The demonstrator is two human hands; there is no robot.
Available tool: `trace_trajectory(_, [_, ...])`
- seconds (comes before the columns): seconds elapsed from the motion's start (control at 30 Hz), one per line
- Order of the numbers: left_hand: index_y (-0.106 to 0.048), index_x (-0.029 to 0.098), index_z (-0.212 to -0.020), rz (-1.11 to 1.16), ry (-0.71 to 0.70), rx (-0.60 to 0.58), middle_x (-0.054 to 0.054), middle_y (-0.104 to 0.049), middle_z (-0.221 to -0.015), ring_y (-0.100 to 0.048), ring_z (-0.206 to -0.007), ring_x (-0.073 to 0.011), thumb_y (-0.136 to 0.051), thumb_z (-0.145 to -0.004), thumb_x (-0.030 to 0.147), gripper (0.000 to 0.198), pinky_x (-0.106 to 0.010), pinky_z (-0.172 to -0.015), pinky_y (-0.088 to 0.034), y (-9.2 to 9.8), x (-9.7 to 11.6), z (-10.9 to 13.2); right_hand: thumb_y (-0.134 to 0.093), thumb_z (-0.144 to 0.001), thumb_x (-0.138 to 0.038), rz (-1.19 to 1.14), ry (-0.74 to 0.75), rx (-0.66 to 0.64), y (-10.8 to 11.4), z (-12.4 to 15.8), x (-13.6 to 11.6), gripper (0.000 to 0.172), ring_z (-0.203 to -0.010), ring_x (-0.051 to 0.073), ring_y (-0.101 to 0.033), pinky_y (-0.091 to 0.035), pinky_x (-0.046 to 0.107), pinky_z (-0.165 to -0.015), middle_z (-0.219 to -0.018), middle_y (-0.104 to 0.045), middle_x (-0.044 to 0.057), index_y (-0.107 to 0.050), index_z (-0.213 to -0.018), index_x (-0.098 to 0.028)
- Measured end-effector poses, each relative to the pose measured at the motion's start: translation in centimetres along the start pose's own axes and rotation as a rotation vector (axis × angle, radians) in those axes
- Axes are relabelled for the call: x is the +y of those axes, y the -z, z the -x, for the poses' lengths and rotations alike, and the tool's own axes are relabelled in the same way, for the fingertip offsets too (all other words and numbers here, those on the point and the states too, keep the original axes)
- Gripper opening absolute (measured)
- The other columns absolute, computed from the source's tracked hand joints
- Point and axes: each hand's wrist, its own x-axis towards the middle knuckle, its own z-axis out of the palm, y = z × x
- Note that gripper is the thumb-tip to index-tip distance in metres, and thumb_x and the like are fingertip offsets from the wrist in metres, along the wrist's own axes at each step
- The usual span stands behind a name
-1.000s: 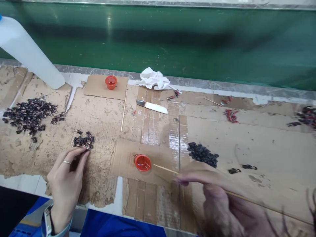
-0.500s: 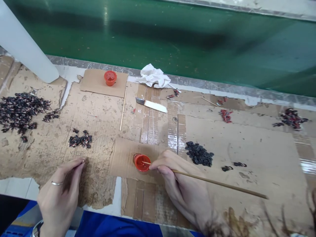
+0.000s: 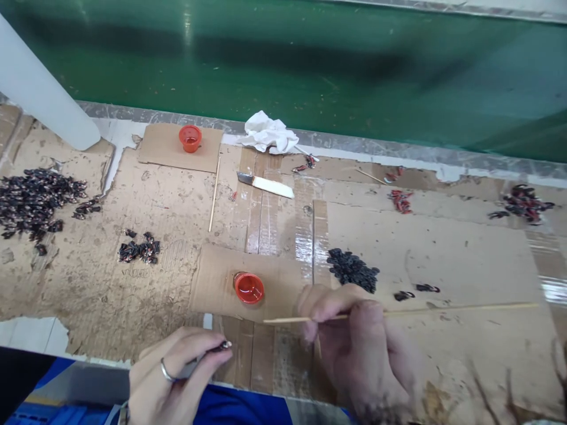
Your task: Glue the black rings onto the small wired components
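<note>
Small dark piece (image 3: pixel 224 346) near slim wooden stick (image 3: pixel 425 311)

Wooden stick (image 3: pixel 420 311) in right grip (image 3: pixel 357 339)

Tan stick (image 3: pixel 286 320), red cup (image 3: pixel 240 288), black pile (image 3: pixel 353 270)

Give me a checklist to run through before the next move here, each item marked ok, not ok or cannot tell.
1. Left hand has a secure pinch on the small dark piece: cannot tell; it is held, but firmness doesn't show.
2. Right hand holds the thin stick: ok.
3. Stick's tip meets the dark piece: not ok; they are apart.
4. Tip carries liquid: cannot tell; too small to make out.
5. Nearer red cup stands upright on the cardboard: ok.
6. Knife clear of both hands: ok; it lies beyond that cup.
</note>
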Motion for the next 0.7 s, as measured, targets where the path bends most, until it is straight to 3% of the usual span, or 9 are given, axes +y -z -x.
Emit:
trace_trajectory(0.1, [-0.077, 0.046, -0.103, 0.024, 0.012, -0.049, 0.005, -0.087, -0.080, -0.082, -0.060, -0.0258, -0.069, -0.093, 0.023, 0.026, -0.037, -0.052, -0.074, -0.8, 0.5, 0.4, -0.041, -0.113, -0.036, -0.062, 0.034, 0.027, -0.7, 0.9, -0.4, 0.040, -0.048, 0.015, -0.055, -0.046, 0.029, -0.042, -0.058, -0.059, -0.001, -0.067, -0.084, -0.027])
trace_trajectory(0.23, [-0.078, 0.044, -0.104, 0.086, -0.061, -0.103, 0.006, -0.088, -0.084, -0.083, -0.062, -0.0212, -0.068, -0.096, 0.026, 0.022, -0.028, -0.056, -0.074, -1.6, 0.6, 0.2, -0.039, -0.114, -0.041, -0.034, 0.027, 0.019, -1.1, 1.2, -0.5, 0.041, -0.044, 0.015, -0.051, -0.041, 0.028, -0.037, -0.054, -0.054, -0.002, -0.062, -0.082, -0.028])
trace_trajectory(0.47, [-0.080, 0.044, -0.101, 0.145, -0.078, -0.023, 0.004, -0.086, -0.075, -0.080, -0.055, -0.0209, -0.064, -0.100, 0.035, 0.018, -0.028, -0.048, -0.072, -2.6, 1.2, -0.1, -0.035, -0.107, -0.028, -0.105, 0.050, -0.219, 0.9, 0.4, 0.5, 0.042, -0.044, 0.016, -0.061, -0.047, 0.033, -0.033, -0.051, -0.061, 0.005, -0.075, -0.098, -0.040])
trace_trajectory(0.63, [-0.079, 0.042, -0.101, 0.141, -0.089, -0.049, 0.004, -0.087, -0.076, -0.081, -0.057, -0.0190, -0.063, -0.102, 0.035, 0.018, -0.026, -0.050, -0.072, -2.7, 1.4, -0.1, -0.033, -0.107, -0.023, -0.103, 0.067, -0.253, 1.5, 0.4, 0.7, 0.044, -0.047, 0.017, -0.064, -0.052, 0.031, -0.036, -0.056, -0.064, 0.007, -0.074, -0.101, -0.037])
trace_trajectory(0.7, [-0.080, 0.042, -0.101, 0.134, -0.088, -0.044, 0.004, -0.086, -0.075, -0.080, -0.055, -0.0203, -0.063, -0.101, 0.032, 0.020, -0.029, -0.048, -0.073, -2.6, 1.3, -0.1, -0.036, -0.107, -0.022, 0.028, 0.118, -0.206, 1.2, 0.7, 0.7, 0.041, -0.045, 0.016, -0.063, -0.052, 0.030, -0.035, -0.055, -0.064, 0.005, -0.073, -0.097, -0.036])
